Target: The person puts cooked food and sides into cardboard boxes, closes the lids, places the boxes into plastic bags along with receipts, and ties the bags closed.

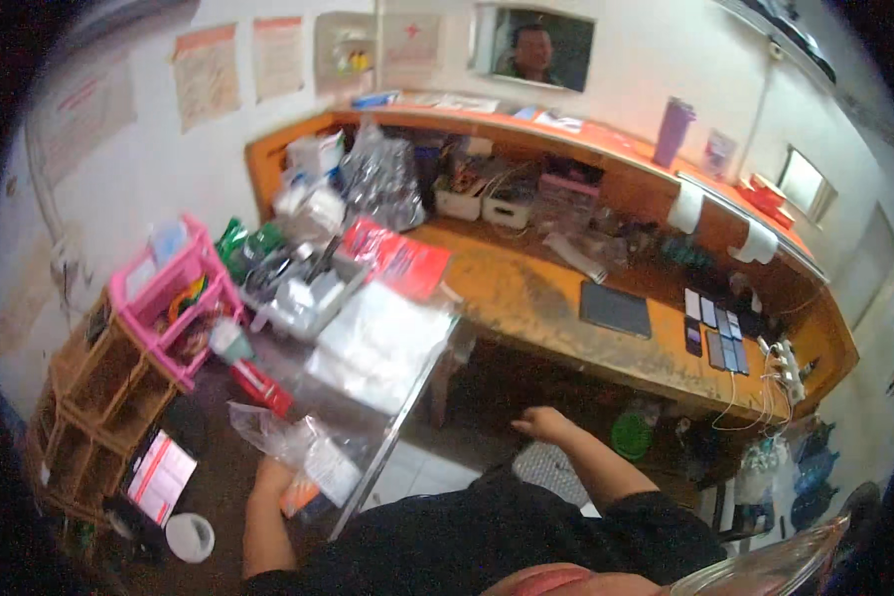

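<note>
My left hand (276, 471) is at a clear plastic bag (257, 430) and a printed packet (331, 469) on the dark tabletop; the fingers are hidden behind the plastic, so the grip does not show. An orange item (298, 495) lies beside the hand. Over the gap in front of my body hangs my right hand (545, 425), its fingers loosely curled, with no object visible in it. A stack of clear plastic sleeves (380, 346) lies beyond my left hand, and a red packet (261, 386) rests nearer to it.
A pink plastic rack (171, 287) and a wooden organizer (104, 387) stand at left. Across the back runs a wooden counter (514, 298) with a black tablet-like slab (615, 309), several phones (726, 350) and a power strip (790, 372). A white round container (190, 538) is lower left.
</note>
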`<move>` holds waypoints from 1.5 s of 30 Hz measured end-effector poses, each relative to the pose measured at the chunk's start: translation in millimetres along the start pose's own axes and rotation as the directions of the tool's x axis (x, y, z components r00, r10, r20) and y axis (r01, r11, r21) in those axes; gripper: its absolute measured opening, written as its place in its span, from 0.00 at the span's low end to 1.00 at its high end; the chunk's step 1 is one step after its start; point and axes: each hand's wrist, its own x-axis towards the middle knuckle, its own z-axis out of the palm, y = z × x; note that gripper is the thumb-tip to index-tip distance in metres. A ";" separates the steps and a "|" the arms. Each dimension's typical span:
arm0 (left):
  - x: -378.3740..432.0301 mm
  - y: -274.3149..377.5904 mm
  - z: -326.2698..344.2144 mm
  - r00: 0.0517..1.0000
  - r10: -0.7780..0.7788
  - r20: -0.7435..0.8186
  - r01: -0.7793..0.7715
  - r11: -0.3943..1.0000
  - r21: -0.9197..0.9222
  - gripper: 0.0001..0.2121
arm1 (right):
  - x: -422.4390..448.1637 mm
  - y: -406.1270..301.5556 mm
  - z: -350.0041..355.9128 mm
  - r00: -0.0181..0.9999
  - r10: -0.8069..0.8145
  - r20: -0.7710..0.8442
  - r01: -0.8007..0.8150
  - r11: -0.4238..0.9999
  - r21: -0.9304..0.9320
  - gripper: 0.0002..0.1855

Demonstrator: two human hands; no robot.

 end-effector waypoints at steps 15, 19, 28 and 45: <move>275.3 302.1 -140.1 0.767 0.553 -0.326 -0.469 0.829 0.303 0.21 | -80.6 179.7 -32.7 0.808 0.587 -0.050 -0.483 0.710 0.512 0.21; 415.4 497.0 -150.7 0.910 0.342 -0.235 -0.391 0.895 -0.213 0.26 | -72.1 193.5 -29.3 0.765 0.615 -0.195 -0.478 0.743 0.469 0.23; 577.8 746.5 33.1 0.825 0.552 -0.123 -0.562 0.776 -0.288 0.19 | -250.6 116.4 46.3 -0.019 0.999 0.049 -0.959 -0.032 0.283 0.17; 181.8 744.0 275.2 0.397 0.375 -0.838 -0.871 -0.134 -0.473 0.14 | -390.5 -68.0 246.7 -0.263 0.813 0.519 -0.719 -0.524 0.456 0.23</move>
